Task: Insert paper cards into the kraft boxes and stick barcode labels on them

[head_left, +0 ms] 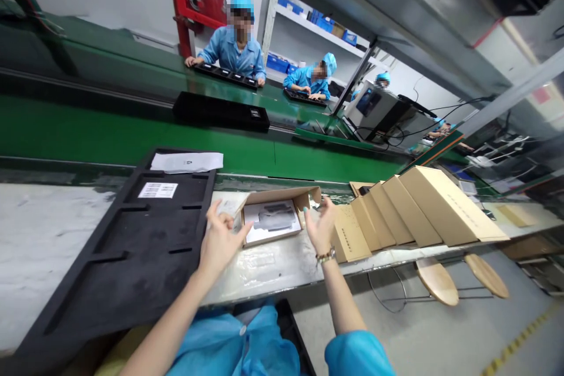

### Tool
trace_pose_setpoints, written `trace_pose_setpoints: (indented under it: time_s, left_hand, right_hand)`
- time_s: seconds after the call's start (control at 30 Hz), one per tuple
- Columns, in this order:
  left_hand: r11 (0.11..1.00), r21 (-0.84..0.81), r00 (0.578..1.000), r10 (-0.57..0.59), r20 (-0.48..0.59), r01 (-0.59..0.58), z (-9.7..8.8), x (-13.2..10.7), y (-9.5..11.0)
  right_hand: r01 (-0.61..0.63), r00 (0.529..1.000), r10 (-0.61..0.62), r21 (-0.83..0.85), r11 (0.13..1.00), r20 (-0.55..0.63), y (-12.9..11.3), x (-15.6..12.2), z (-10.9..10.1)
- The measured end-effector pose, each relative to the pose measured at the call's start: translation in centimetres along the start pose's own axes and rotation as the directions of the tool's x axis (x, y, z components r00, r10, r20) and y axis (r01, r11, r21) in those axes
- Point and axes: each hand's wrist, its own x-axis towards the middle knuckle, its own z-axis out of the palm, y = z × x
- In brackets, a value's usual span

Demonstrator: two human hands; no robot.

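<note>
Head | two hands (319, 228) loosely open, flanking one open carton (282, 194) | one black tray (132, 273) at left

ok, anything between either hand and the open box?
Nothing visible. The left hand is at the left side of the open box, the right hand at its right. The black tray and brown boxes sit outside that gap, left and right.

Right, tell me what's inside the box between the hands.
The box shows a white surface with a grey picture; whatever lies under it is covered and can't be seen.
</note>
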Motion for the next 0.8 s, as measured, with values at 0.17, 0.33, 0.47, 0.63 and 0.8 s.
trace_pose_setpoints:
  time_s: [0.17, 0.33, 0.47, 0.63, 0.8]
  left_hand:
    - [0.989, 0.145, 0.95, -0.008, 0.311, -0.039, 0.8, 4.3, 0.7]
    - [0.986, 0.102, 0.926, 0.086, 0.367, -0.132, 1.8, 2.8, -0.3]
    - [0.952, 0.086, 0.843, 0.214, 0.493, -0.293, -0.1, 0.9, -2.2]
    - [0.905, 0.214, 0.803, 0.194, 0.564, -0.369, -1.0, -1.1, -3.5]
    - [0.911, 0.261, 0.807, 0.116, 0.579, -0.319, 1.7, -3.3, -2.5]
  right_hand:
    - [-0.025, 0.991, 0.015, 0.072, 0.997, 0.133, 1.7, 4.0, 0.8]
    - [0.005, 0.987, -0.022, 0.108, 0.994, 0.16, 2.0, 2.2, 1.4]
    - [0.069, 0.972, -0.1, 0.148, 0.987, 0.214, 2.7, -1.8, 0.7]
    - [0.101, 0.928, -0.154, 0.17, 0.98, 0.34, 3.1, -5.7, -0.3]
    - [-0.003, 0.93, -0.057, 0.161, 0.987, 0.364, 2.2, -7.0, -0.1]
